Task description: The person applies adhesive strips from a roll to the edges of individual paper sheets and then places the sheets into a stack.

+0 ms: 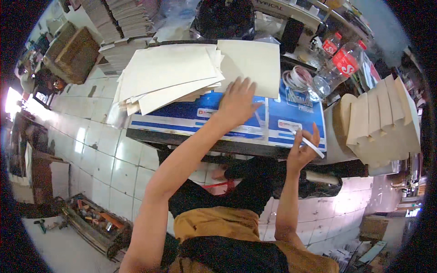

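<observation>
My left hand [238, 105] lies with its fingers spread on the lower edge of a cream paper sheet [249, 59]. That sheet sits on a blue-and-white printed board [182, 119] covering the table. Left of it, a loose, uneven pile of cream sheets [170, 70] overlaps the board. My right hand [304, 152], near the board's right front corner, is closed on a white flat stick [313, 148] that slants between the fingers. Behind the right hand lies a coil of white and pinkish tape [298, 78].
Folded cream paper pieces [380, 113] stand at the table's right. Two clear bottles with red labels, one a large bottle [343, 63], are at the back right. A black bag [225, 20] is behind the table. On the left floor sits a tool box [93, 223].
</observation>
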Tool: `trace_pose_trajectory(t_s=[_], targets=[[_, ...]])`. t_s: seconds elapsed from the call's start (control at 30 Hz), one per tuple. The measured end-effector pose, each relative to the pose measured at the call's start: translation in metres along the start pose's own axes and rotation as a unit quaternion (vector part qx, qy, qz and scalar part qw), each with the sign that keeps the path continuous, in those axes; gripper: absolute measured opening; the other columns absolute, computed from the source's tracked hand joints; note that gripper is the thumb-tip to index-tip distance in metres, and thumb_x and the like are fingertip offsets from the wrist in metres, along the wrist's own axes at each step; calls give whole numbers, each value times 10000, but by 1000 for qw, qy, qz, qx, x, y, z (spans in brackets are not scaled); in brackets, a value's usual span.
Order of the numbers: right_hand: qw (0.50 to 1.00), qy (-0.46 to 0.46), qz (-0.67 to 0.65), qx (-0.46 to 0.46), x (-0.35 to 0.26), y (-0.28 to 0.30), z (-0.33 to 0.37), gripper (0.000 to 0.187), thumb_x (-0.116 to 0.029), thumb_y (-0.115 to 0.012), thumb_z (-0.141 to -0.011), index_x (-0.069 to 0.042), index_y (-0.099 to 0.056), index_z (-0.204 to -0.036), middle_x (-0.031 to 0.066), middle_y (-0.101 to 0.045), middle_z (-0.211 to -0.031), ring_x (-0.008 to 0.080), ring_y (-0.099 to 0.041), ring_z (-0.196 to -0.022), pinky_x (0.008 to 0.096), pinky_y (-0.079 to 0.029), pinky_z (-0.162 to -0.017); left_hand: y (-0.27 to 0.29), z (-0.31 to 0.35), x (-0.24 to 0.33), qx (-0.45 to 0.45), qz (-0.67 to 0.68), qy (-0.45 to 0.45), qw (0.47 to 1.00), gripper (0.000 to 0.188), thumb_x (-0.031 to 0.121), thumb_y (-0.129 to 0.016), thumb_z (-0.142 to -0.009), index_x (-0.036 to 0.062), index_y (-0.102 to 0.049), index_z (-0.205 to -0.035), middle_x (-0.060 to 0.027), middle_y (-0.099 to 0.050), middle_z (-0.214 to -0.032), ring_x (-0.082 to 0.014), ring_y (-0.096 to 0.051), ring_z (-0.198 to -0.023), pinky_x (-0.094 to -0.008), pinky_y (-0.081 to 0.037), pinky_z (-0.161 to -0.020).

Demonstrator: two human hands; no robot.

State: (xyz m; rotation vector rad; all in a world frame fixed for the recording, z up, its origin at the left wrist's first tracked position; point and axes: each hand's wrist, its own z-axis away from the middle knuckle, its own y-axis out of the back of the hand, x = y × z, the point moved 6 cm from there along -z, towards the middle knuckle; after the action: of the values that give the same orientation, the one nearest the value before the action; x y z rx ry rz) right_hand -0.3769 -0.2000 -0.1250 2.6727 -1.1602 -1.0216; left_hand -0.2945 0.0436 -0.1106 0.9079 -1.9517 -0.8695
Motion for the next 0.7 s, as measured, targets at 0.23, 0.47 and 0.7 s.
trace_pose_trajectory(t_s=[0.23, 0.47, 0.7], targets=[[982, -158, -93, -39, -38, 11, 22, 162, -54, -733, -926, 10, -669, -1060, 108, -697, -989, 260, -621, -1095, 396, -449, -1015, 2, 104, 46, -98, -70, 57, 991, 707, 537, -561, -984, 42, -488, -1484, -177, -416, -1580, -386, -366, -1469, -585, -250, -1207], [979, -15, -85, -184, -108, -74, 34, 391, -98, -756, -896, -41, -630, -1261, 71, -692, -894, 247, -659, -927, 403, -448, -928, 50, 154, 34, 47, 93, 121, 987, 739, 134, -736, -827, 20, -433, -1491, -206, -479, -1478, -405, -412, -1408, -511, -311, -1186], [954, -39, -129, -269, -137, -112, 47, 471, -135, -746, -915, -68, -584, -1352, 51, -693, -874, 216, -664, -826, 396, -450, -898, 61, 200, 16, 138, 94, 158, 973, 747, 59, -700, -852, -47, -351, -1504, -224, -489, -1483, -436, -366, -1441, -523, -281, -1205]])
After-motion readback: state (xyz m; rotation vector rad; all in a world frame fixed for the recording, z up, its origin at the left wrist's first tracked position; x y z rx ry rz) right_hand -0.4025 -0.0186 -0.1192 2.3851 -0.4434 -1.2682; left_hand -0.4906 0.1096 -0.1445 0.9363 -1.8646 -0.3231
